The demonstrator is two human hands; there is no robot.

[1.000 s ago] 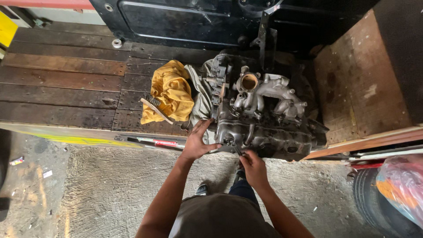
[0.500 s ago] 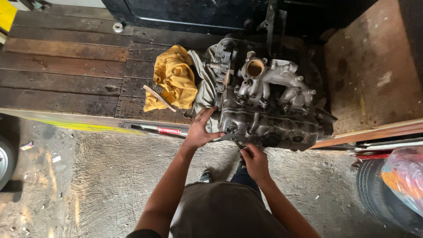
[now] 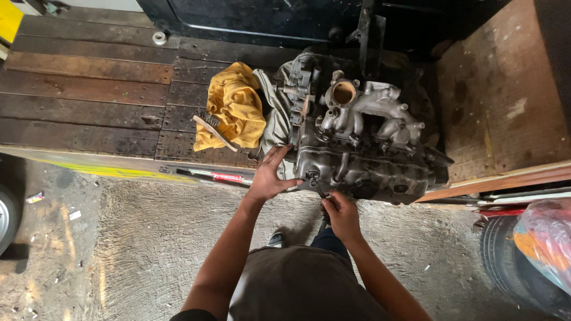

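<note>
**Both hands on engine block, centre frame**

Engine block [image 3: 363,148] sits at the near edge of the wooden plank tabletop [image 3: 89,113], centre-right of frame. Left hand [image 3: 270,175] is spread flat against the block's left lower face, fingers released, gripping nothing. Right hand [image 3: 340,215] is just below the block's bottom edge, fingers clenched around a small dark tool [image 3: 318,189] whose tip touches the block. Yellow rag [image 3: 235,110] with a brush [image 3: 213,129] on it lies just left of the block. Tyre [image 3: 517,267] at lower right.

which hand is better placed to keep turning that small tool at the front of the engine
Right. The right hand already grips the small dark tool against the grey metal engine; the left hand rests flat on its side, bracing.
</note>
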